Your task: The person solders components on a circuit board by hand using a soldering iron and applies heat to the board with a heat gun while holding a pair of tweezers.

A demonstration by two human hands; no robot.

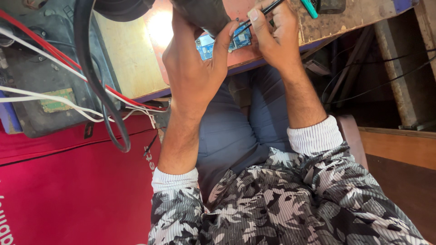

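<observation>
Worn wooden bench, glossy circuit board, red cloth

Hands on blue circuit board

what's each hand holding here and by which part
The left hand pins the blue circuit board by its near edge, thumb on top. The right hand pinches a thin black tool along its shaft, pen-style, tip toward the board.

We see a small blue circuit board at the bench edge, a thin black tool slanting over it — half hidden.
</observation>
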